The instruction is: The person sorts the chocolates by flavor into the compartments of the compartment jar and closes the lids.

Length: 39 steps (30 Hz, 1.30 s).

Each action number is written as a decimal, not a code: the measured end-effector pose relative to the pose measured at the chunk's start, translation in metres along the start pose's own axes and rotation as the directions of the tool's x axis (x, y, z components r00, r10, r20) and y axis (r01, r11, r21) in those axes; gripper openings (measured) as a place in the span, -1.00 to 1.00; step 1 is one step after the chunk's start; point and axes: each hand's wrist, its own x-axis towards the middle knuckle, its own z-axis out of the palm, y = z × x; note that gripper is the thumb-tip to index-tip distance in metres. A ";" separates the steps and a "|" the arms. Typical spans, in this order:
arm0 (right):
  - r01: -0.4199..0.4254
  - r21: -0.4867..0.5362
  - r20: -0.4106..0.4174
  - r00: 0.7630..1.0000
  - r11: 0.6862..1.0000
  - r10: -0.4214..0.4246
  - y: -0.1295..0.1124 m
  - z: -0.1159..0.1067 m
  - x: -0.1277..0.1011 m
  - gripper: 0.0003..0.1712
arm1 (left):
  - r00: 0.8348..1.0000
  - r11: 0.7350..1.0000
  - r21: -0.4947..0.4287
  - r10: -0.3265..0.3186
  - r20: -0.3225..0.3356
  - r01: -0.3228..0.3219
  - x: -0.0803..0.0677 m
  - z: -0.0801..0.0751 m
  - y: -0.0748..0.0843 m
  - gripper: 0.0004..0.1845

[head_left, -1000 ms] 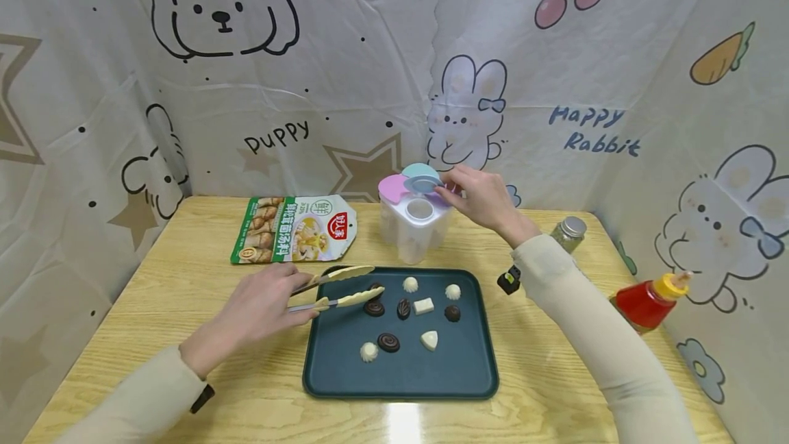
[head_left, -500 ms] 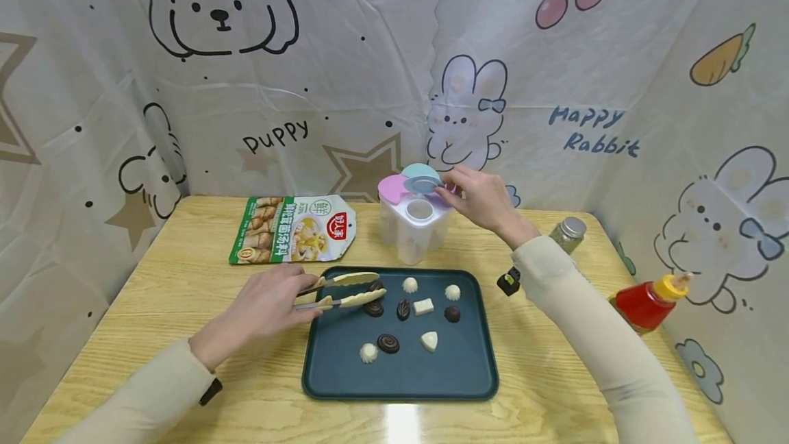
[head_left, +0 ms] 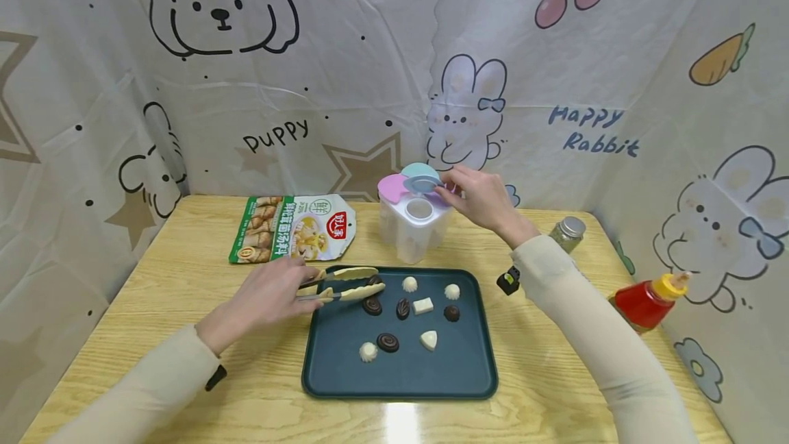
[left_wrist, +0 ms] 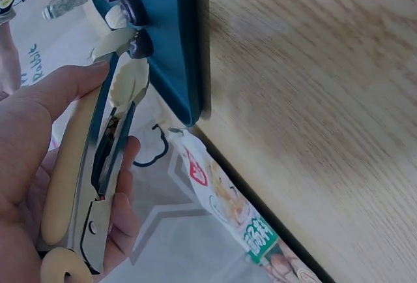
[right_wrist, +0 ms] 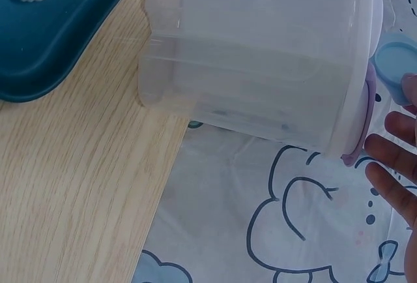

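My left hand (head_left: pixel 265 300) grips a pair of tongs (head_left: pixel 357 292) with cream tips. In the left wrist view the tongs' tips (left_wrist: pixel 132 82) stand apart, close to a dark chocolate (left_wrist: pixel 141 44); whether they touch it I cannot tell. That chocolate lies near the far left corner of a dark teal tray (head_left: pixel 401 379), with several dark and white chocolates (head_left: pixel 422 305) spread around. At the back, my right hand (head_left: pixel 483 201) pinches the raised blue flap lid (head_left: pixel 422 185) of a clear divided container (head_left: pixel 411 242). One round opening shows below the lid.
A green and white food pouch (head_left: pixel 296 228) lies back left. On the right are a small jar with a metal lid (head_left: pixel 568 233) and a red sauce bottle with a yellow cap (head_left: pixel 647 303). A printed cloth (head_left: pixel 345 53) hangs behind and beside the table.
My left hand and forearm have shifted slightly right, with the tongs' tips still over the tray's far left part. The right hand keeps the blue lid raised, without visible movement.
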 end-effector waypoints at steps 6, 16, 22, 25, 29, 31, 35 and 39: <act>-0.003 0.005 0.006 1.000 1.000 0.003 0.000 0.000 0.000 -0.84 | 1.000 1.000 0.011 0.003 0.025 -0.003 0.003 0.002 -0.002 -0.50; -0.012 -0.005 0.011 1.000 1.000 0.012 0.001 0.000 0.000 -0.83 | 0.996 0.998 0.033 0.050 -0.076 -0.047 0.002 0.004 -0.005 -0.50; -0.017 -0.005 0.015 1.000 1.000 0.017 0.001 0.000 0.000 -0.83 | 0.983 0.996 0.033 0.082 -0.166 -0.077 0.006 -0.009 -0.005 -0.49; -0.016 -0.005 0.017 1.000 1.000 0.016 0.002 0.000 0.000 -0.83 | 0.974 0.994 0.043 0.102 -0.202 -0.096 0.010 -0.020 -0.003 -0.49; -0.014 -0.004 0.015 1.000 1.000 0.014 0.001 0.000 0.000 -0.83 | 0.962 0.993 0.043 0.120 -0.245 -0.112 0.017 -0.038 -0.001 -0.52; -0.015 -0.001 0.015 1.000 1.000 0.015 0.001 -0.001 0.000 -0.84 | 0.956 0.992 0.038 0.124 -0.265 -0.119 0.021 -0.046 0.000 -0.54; -0.018 0.007 0.015 1.000 1.000 0.018 0.000 -0.001 0.000 -0.83 | 0.946 0.991 0.039 0.134 -0.297 -0.129 0.031 -0.061 0.002 -0.56; -0.019 0.009 0.015 1.000 1.000 0.019 -0.001 -0.001 0.001 -0.83 | 0.943 0.991 0.031 0.131 -0.305 -0.127 0.043 -0.071 0.006 -0.55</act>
